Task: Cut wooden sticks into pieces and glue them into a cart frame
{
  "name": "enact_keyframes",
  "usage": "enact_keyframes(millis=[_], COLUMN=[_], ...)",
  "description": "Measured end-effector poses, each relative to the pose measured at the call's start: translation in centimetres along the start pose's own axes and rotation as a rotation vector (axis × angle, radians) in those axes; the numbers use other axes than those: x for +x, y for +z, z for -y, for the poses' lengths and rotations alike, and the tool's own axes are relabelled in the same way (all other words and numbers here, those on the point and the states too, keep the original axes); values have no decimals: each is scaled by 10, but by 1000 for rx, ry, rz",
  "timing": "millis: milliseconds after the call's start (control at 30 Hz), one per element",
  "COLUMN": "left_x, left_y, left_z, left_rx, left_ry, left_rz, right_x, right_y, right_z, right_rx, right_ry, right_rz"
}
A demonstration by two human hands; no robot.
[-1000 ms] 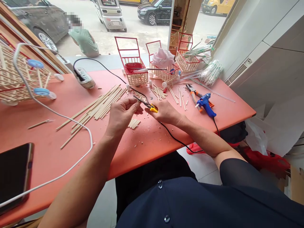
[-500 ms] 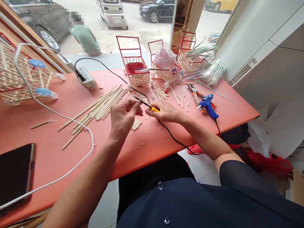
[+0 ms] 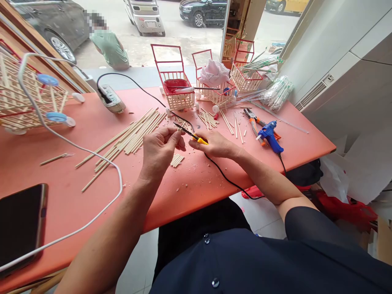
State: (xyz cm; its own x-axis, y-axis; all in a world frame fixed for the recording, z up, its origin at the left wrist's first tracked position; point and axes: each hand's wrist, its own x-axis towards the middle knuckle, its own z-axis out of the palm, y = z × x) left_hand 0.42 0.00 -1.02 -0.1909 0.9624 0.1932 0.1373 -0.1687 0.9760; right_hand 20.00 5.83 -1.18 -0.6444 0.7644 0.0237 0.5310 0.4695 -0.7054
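My right hand [image 3: 214, 143] is closed round a yellow-handled cutter [image 3: 192, 134] whose thin black jaws point left toward my left hand. My left hand [image 3: 160, 149] is pinched shut on a short wooden stick that barely shows at my fingertips. Both hands hover over the orange table [image 3: 190, 183], just above a small stack of cut stick pieces [image 3: 177, 159]. A spread of long wooden sticks [image 3: 128, 136] lies to the left of my left hand.
A blue glue gun [image 3: 268, 133] and orange pliers [image 3: 252, 121] lie to the right, its black cord crossing under my right wrist. Stick-built carts [image 3: 179, 96] stand at the back. A phone [image 3: 20, 222] and white cable [image 3: 92, 151] lie at left.
The cutter jaws, open a second ago, have closed to a thin line near my left fingertips. Both hands stayed almost in place.
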Motion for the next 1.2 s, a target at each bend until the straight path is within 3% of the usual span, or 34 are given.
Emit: enact_keyframes(millis=[333, 567, 700, 933, 1067, 1200], left_x=[1, 3, 11, 30, 29, 21], left_y=[-1, 3, -15, -64, -66, -67], left_z=[5, 7, 5, -6, -3, 6], left_rx=[-79, -177, -175, 515, 802, 850], left_ry=[-26, -30, -71, -151, -242, -273], left_rz=[33, 54, 98, 83, 141, 198], right_x=[0, 0, 5, 2, 0, 1], right_y=[4, 10, 6, -6, -7, -8], right_z=[-5, -5, -13, -17, -15, -16], right_rx=[-11, 105, 275, 267, 183, 143], right_ry=[-49, -92, -14, 23, -2, 17], right_rz=[-60, -121, -113, -102, -116, -112])
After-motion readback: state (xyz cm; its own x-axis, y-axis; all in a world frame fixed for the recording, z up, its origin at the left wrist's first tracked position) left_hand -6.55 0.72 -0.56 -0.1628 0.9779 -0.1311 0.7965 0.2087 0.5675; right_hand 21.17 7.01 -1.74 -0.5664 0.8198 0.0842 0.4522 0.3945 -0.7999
